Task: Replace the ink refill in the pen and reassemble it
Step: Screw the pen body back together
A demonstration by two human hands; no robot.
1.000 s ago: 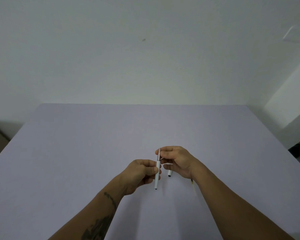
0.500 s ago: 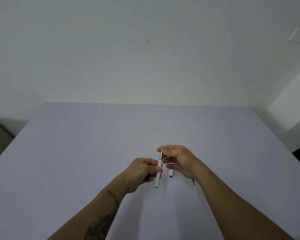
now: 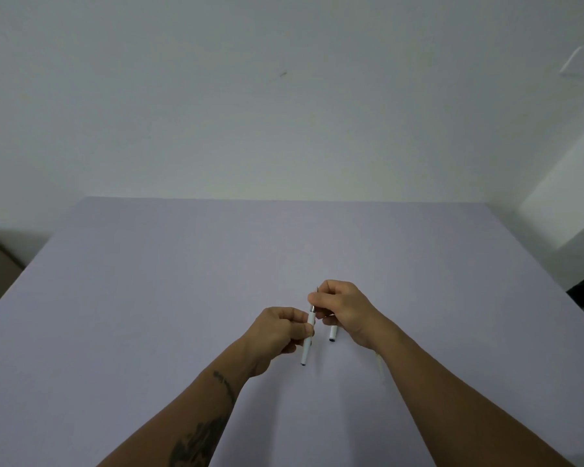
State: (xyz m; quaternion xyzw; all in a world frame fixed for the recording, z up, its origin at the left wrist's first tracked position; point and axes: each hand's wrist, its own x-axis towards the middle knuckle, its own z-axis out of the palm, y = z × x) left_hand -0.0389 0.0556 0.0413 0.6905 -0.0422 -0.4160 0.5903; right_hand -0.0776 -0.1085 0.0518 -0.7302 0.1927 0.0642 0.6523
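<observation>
From the head camera, the only view we have, our left hand (image 3: pixel 280 328) is closed around the white pen barrel (image 3: pixel 308 338), thumb and fingers clamped on its upper half, so the rest of the barrel hangs below the grip toward the lavender table (image 3: pixel 149 298). Just above that grip, our right hand (image 3: pixel 343 306) pinches the metal tip section (image 3: pixel 314 303) between thumb and forefinger, the fine point poking out above those fingertips. The same hand also tucks the white cap (image 3: pixel 332 333) under its lower fingers, its dark open end sticking out below the palm.

Compared with a second ago, the right-hand pinch has slid down the metal section and now sits nearly touching the left-hand grip; less bare metal shows between the two hands. We judge that the tip section is being seated or screwed onto the barrel, which would put the refill already inside, though the joint is too small here to say whether it is fully closed.

A thin pale stick (image 3: pixel 380 367), possibly the old refill, lies on the table just beside the right wrist. By our reckoning, capping remains.
</observation>
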